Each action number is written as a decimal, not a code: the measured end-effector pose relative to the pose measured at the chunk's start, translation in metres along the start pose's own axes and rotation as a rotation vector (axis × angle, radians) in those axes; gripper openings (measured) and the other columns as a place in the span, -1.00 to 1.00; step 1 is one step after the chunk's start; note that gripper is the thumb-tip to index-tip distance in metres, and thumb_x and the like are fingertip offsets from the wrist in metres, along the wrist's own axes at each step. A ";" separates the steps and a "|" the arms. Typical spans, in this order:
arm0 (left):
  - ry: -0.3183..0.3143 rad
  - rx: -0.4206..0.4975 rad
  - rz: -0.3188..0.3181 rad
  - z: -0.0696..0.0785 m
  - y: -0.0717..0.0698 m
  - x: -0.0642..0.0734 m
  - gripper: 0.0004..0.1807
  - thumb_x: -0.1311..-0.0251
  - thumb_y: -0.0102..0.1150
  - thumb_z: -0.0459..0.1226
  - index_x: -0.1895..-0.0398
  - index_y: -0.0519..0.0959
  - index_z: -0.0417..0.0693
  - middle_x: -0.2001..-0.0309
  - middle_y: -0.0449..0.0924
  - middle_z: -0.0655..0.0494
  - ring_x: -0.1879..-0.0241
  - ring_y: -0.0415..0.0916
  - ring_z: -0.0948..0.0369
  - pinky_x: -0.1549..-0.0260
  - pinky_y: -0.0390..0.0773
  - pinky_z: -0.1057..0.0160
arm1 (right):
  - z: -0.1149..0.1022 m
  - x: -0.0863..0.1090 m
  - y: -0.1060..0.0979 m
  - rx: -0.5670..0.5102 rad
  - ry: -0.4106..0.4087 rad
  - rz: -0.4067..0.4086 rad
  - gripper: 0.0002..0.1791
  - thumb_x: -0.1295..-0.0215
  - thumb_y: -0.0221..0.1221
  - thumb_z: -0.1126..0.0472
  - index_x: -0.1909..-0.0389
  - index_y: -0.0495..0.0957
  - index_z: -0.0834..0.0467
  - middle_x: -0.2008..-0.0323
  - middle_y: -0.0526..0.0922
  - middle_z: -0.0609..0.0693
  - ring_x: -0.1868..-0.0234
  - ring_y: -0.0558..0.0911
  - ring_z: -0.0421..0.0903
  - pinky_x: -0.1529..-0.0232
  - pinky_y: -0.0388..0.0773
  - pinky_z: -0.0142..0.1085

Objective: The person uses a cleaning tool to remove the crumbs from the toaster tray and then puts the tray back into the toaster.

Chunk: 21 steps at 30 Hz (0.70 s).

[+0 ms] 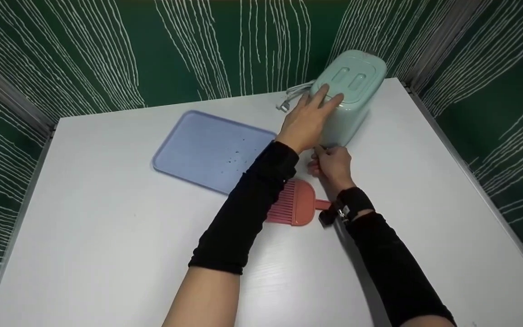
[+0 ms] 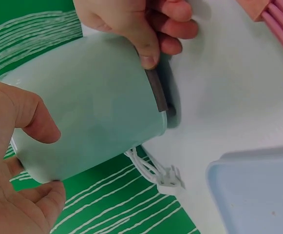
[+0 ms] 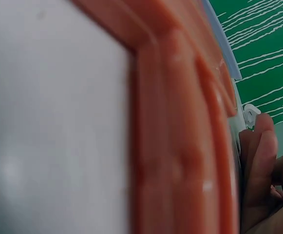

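Note:
A mint-green toaster [image 1: 341,118] with a lid over its top stands at the table's back right. My left hand [image 1: 304,120] holds its upper end, fingers spread over the lid's edge; in the left wrist view the thumb and fingers [image 2: 14,161] lie around that end. Low at the near end, my right hand [image 1: 334,165] pinches the dark edge of the crumb tray [image 2: 157,91] at the toaster's base, thumb on it and the other fingers curled. In the right wrist view part of my right hand [image 3: 265,180] shows at the right edge.
A blue tray [image 1: 198,141] with dark crumbs lies left of the toaster, partly behind my left arm. Between my forearms lies a coral brush [image 1: 304,202], its handle reaching toward my right wrist. The toaster's white cord and plug [image 1: 284,106] rest beside it near the wall.

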State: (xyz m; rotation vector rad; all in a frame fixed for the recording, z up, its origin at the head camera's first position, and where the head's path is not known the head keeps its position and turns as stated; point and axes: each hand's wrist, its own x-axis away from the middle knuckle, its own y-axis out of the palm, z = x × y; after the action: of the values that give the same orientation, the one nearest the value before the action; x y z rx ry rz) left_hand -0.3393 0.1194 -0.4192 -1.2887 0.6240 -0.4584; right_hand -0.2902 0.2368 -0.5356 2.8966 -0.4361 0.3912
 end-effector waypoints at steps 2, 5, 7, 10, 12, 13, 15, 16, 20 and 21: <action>0.004 -0.004 0.004 0.000 0.000 0.001 -0.19 -0.55 0.13 -0.31 -0.76 0.09 0.27 -0.77 -0.06 -0.06 -0.67 0.13 -0.20 -0.53 0.43 0.02 | 0.001 0.000 0.001 0.032 -0.008 0.011 -0.62 -0.61 0.19 0.22 0.15 0.58 0.56 0.41 0.64 0.13 0.63 0.54 -0.17 0.67 0.44 -0.34; 0.002 -0.013 0.014 -0.002 0.000 0.002 -0.20 -0.55 0.11 -0.33 -0.76 0.10 0.26 -0.76 -0.05 -0.06 -0.68 0.13 -0.18 -0.56 0.39 0.03 | 0.001 -0.001 0.003 0.071 -0.029 0.008 -0.62 -0.61 0.20 0.22 0.18 0.59 0.57 0.43 0.65 0.13 0.64 0.55 -0.18 0.68 0.45 -0.34; -0.004 -0.019 0.015 -0.004 0.000 0.003 -0.19 -0.55 0.11 -0.32 -0.76 0.10 0.26 -0.76 -0.04 -0.06 -0.68 0.12 -0.17 -0.57 0.37 0.03 | 0.001 -0.003 0.003 0.069 -0.029 -0.003 -0.62 -0.60 0.20 0.22 0.18 0.58 0.57 0.43 0.65 0.12 0.64 0.54 -0.18 0.67 0.45 -0.35; -0.005 -0.016 0.019 -0.004 0.001 0.002 -0.17 -0.52 0.15 -0.33 -0.76 0.10 0.25 -0.76 -0.04 -0.07 -0.68 0.11 -0.17 -0.58 0.35 0.03 | 0.001 -0.004 0.002 0.072 -0.037 -0.012 -0.62 -0.59 0.21 0.23 0.20 0.58 0.57 0.46 0.65 0.10 0.66 0.54 -0.19 0.67 0.45 -0.35; -0.004 -0.014 0.016 -0.004 0.001 0.001 -0.15 -0.51 0.17 -0.32 -0.76 0.09 0.24 -0.76 -0.05 -0.08 -0.69 0.10 -0.16 -0.60 0.33 0.04 | 0.000 -0.004 0.000 0.083 -0.037 -0.022 -0.62 -0.59 0.21 0.22 0.22 0.58 0.56 0.48 0.65 0.07 0.67 0.53 -0.20 0.67 0.46 -0.36; -0.005 -0.008 0.016 -0.004 0.002 0.000 -0.14 -0.50 0.18 -0.32 -0.76 0.09 0.24 -0.76 -0.05 -0.07 -0.69 0.10 -0.17 -0.59 0.33 0.04 | 0.000 -0.004 -0.001 0.082 -0.036 -0.029 -0.62 -0.59 0.20 0.22 0.23 0.57 0.56 0.50 0.65 0.07 0.67 0.53 -0.20 0.67 0.47 -0.36; -0.007 0.010 0.013 -0.005 0.004 0.000 -0.13 -0.48 0.18 -0.33 -0.76 0.08 0.26 -0.77 -0.08 -0.06 -0.70 0.08 -0.18 -0.62 0.29 0.04 | 0.000 -0.004 -0.002 0.085 -0.037 -0.048 -0.63 -0.59 0.19 0.24 0.22 0.57 0.57 0.52 0.65 0.06 0.67 0.54 -0.20 0.67 0.49 -0.36; -0.007 0.029 0.006 -0.005 0.005 0.000 -0.12 -0.48 0.16 -0.34 -0.77 0.06 0.27 -0.78 -0.12 -0.04 -0.70 0.04 -0.19 -0.63 0.27 0.01 | 0.000 -0.003 -0.004 0.074 -0.031 -0.063 -0.64 -0.58 0.18 0.26 0.20 0.57 0.57 0.52 0.65 0.05 0.67 0.55 -0.19 0.65 0.50 -0.36; 0.002 0.129 -0.031 -0.008 0.011 0.003 -0.03 -0.46 0.11 -0.38 -0.80 -0.09 0.33 -0.80 -0.38 0.05 -0.74 -0.14 -0.25 -0.65 0.17 -0.13 | 0.000 -0.001 -0.010 0.088 -0.029 -0.105 -0.68 -0.57 0.17 0.30 0.15 0.58 0.59 0.54 0.65 0.06 0.64 0.60 -0.17 0.61 0.56 -0.37; 0.001 0.154 -0.045 -0.009 0.013 0.004 0.00 -0.47 0.12 -0.38 -0.80 -0.14 0.36 -0.80 -0.45 0.08 -0.74 -0.19 -0.26 -0.66 0.15 -0.17 | 0.000 0.000 -0.012 0.113 -0.031 -0.121 -0.67 -0.57 0.16 0.29 0.14 0.58 0.58 0.54 0.66 0.05 0.63 0.61 -0.17 0.59 0.58 -0.36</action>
State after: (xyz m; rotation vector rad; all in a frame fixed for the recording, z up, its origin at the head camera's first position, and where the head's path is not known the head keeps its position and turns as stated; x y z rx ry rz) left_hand -0.3422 0.1133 -0.4335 -1.1579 0.5505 -0.5344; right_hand -0.2869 0.2478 -0.5373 3.0226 -0.2490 0.3631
